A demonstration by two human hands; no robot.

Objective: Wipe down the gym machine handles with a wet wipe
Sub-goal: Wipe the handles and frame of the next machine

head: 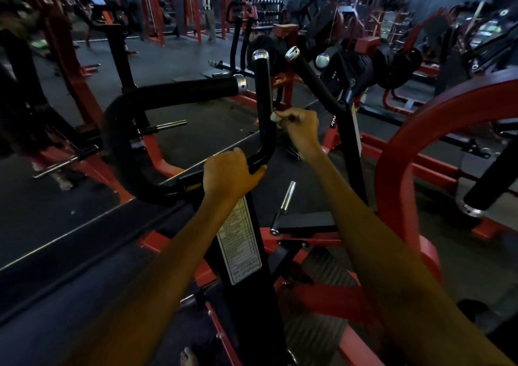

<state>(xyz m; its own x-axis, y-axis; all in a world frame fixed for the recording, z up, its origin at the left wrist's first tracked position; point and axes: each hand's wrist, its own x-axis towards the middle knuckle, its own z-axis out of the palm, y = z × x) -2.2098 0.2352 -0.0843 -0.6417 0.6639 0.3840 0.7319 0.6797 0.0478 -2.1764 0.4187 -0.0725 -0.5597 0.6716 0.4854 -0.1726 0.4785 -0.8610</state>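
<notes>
Foot: a bare foot showed at the bottom edge, beside the machine's black post.
Black post: the upright black post rose between the two forearms and carried a white printed label.
Chrome peg: a short chrome peg stuck up from a black bracket just right of the post, between the arms.
Left hand: the left hand was curled round the lower bend of the upright handle, fingers wrapped over the bar and thumb underneath.
Upright handle: the black upright handle stood nearly vertical and ended in a chrome cap at the top.
Right hand: the right hand pinched a small white wet wipe in curled fingers.
Wipe position: the wipe was pressed against the right side of the upright handle, above the left hand and well below the chrome cap.
Side handle: a thicker black padded handle ran out to the left, ending in a chrome cap close to the upright one.
Second handle: another black handle slanted up just right of the right hand.
Red frame: a curved red frame arched at the right.
Weight plates: black weight plates hung on pegs behind the handles.
Background: a person stood far off among red racks; details there were blurred.
</notes>
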